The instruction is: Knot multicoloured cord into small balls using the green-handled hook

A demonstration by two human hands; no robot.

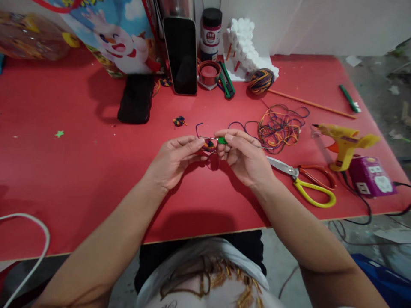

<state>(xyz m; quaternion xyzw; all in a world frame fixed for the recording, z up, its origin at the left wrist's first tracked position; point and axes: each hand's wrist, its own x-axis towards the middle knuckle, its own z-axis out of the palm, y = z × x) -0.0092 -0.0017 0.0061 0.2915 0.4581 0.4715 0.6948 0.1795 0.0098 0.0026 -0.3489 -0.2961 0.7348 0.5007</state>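
Note:
My left hand (176, 159) pinches a small multicoloured crocheted piece (209, 145) between thumb and fingers. In my right hand (242, 155) is a crochet hook (221, 140) with a green grip, its metal shaft pointing left over the piece. A short dark yarn end stands up by my left thumb, and a yarn loop hangs below the piece. Loose multicoloured yarn (279, 128) lies tangled to the right, with a strand running towards my right hand. Behind my hands, a second small crocheted piece (179, 121) rests on the red table (80, 171).
Scissors (293, 172), a yellow glue gun (345, 141) and a purple box (372, 177) are at right. Farther back stand a phone (180, 55), a jar (211, 34) and a white model (242, 42), near a yarn ball (261, 81), cutter (226, 81) and black case (136, 99).

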